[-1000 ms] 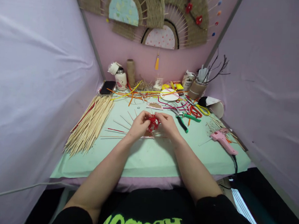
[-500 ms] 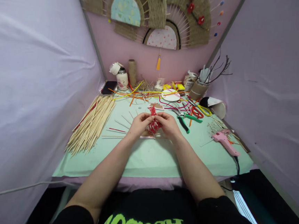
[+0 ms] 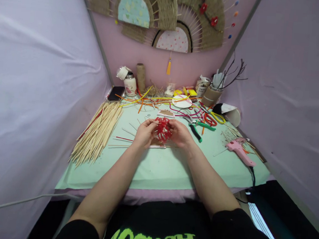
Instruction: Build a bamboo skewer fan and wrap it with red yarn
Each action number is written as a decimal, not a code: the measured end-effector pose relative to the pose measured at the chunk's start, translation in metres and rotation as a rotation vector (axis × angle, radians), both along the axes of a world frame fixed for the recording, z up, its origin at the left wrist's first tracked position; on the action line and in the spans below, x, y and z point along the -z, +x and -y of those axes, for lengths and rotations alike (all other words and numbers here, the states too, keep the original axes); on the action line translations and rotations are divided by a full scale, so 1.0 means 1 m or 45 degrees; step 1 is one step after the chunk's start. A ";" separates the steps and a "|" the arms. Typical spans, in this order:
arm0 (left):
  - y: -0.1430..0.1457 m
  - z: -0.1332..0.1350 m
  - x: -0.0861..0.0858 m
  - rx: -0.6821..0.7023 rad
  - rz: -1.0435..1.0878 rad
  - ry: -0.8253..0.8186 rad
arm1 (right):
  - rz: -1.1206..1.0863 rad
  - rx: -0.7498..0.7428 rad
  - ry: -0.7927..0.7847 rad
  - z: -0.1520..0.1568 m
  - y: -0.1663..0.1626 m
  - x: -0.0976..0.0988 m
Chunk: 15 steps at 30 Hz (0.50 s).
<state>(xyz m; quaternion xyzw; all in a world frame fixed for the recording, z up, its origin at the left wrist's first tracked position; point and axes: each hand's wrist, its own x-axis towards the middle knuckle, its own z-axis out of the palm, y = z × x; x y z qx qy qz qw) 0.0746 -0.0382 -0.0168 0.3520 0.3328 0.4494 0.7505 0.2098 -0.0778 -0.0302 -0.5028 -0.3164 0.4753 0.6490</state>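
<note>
Between my hands, a looped tangle of red cord [image 3: 163, 129] is held just above the table. My left hand [image 3: 145, 132] pinches its left side between thumb and fingers. On the other side my right hand [image 3: 180, 133] has its fingers closed on the red loops. Beneath them lies a piece of brown cardboard with a pale edge [image 3: 157, 146], partly covered by the hands and cord. Thin sticks [image 3: 124, 139], one of them red, fan out to the left of it.
Bundled wooden sticks [image 3: 95, 134] lie at the left. Green-handled pliers [image 3: 196, 128] and red-handled scissors [image 3: 210, 119] rest right of my hands, with a pink glue gun [image 3: 240, 150] farther right. Orange and yellow pipe cleaners [image 3: 141, 102], a bottle [image 3: 130, 84] and a phone [image 3: 116, 93] line the back.
My hands have moved slightly apart, and the red cord between them is spread wider and rounder. Before, the fingertips met over its middle.
</note>
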 end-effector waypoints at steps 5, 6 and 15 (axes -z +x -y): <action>0.000 0.003 0.000 -0.075 -0.131 0.084 | 0.488 0.311 0.240 0.007 -0.005 -0.002; 0.000 0.004 0.000 -0.085 -0.153 0.101 | 0.690 0.339 0.360 0.009 -0.007 -0.003; 0.000 0.007 -0.003 -0.027 -0.166 0.117 | 1.243 0.258 0.655 0.009 -0.014 0.004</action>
